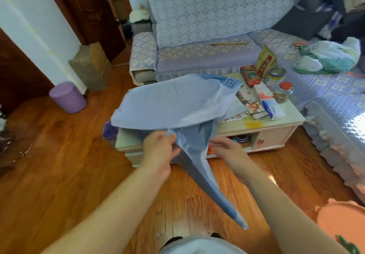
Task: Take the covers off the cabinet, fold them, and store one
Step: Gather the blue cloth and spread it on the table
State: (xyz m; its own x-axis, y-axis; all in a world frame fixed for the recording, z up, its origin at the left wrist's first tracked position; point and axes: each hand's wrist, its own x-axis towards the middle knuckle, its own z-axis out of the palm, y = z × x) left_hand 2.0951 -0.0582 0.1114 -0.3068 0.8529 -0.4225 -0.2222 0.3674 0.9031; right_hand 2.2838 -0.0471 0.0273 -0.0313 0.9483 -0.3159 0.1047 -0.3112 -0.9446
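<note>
**One blue cover is up in your hands, and the folding is just starting**

Closest to you, your left hand (pixel 161 147) grips a bunched edge of the blue cover (pixel 169 103), with the fingers curled around the cloth. Your right hand (pixel 227 150) is just beside the cloth with its fingers out. It is blurry, so you cannot tell if it holds the cover or only touches it.

The cover is in the air above the near end of the low cabinet (pixel 272 135). One wide part spreads out flat, and a long tail hangs down toward the wood floor (pixel 69 164). So this cover is off the cabinet, but it does not look folded yet. Folding and putting one away are still to do, as far as you can see. No other cover shows clearly.

Farther back, on the worktop, stands a glass jar with a red lid (pixel 282 92). It has something brown inside. Behind it is a bigger jar (pixel 275 77), and you cannot tell what is in it. Under the worktop, an open shelf (pixel 240 138) holds some small things, too dark to name.
</note>
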